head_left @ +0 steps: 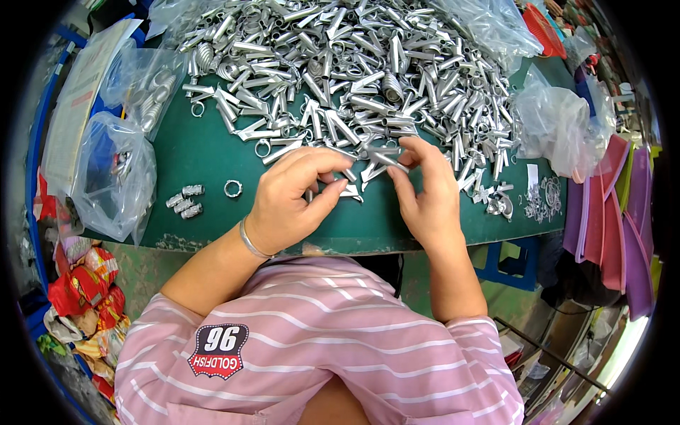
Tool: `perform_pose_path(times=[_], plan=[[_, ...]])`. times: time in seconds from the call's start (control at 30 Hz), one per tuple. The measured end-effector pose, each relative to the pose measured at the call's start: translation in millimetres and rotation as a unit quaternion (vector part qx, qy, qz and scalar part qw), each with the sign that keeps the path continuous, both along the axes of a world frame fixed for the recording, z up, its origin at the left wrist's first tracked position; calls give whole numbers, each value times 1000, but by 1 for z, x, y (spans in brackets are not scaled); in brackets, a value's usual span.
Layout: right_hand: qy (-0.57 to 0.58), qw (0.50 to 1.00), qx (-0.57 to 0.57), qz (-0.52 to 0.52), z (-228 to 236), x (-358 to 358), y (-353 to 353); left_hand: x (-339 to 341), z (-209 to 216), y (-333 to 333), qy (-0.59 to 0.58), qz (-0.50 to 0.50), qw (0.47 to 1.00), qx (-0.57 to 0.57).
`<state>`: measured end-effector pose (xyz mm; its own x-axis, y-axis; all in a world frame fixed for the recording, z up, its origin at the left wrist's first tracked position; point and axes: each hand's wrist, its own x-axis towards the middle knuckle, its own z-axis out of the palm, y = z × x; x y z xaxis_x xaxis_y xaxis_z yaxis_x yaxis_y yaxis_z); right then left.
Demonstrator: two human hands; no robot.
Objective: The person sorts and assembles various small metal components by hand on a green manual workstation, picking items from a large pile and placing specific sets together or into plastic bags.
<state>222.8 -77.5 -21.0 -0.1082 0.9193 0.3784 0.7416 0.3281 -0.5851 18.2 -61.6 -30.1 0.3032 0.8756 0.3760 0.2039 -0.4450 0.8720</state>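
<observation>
Two silver metal pieces (pixel 389 162) are pinched by left hand (pixel 289 197) and right hand (pixel 432 195), probably for sorting, next needing careful release.

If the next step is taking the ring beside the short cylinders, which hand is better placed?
Probably the left hand: it is nearer the ring. The right hand is farther away. Both seem to hold metal pieces.

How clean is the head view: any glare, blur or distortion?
Head view: black rim, green table's front edge bowed by the fisheye; head view: bright glints on the metal pile; head view: metal piece at the right hand slightly blurred.
</observation>
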Motion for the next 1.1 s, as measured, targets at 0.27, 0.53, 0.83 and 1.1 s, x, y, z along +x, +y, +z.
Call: perform_pose_path(times=[0.27,0.53,0.83,1.1], plan=[[323,934,37,145,1,-28,-22,0,-3,0,-26,-61,997,38],[293,937,121,144,5,-33,-23,2,-5,-5,-126,-38,957,-257],[178,962,139,156,2,-33,-23,-9,-7,7,-307,-168,830,-435],[291,952,28,88,-14,-33,-31,-3,-13,3,-313,-171,902,-243]])
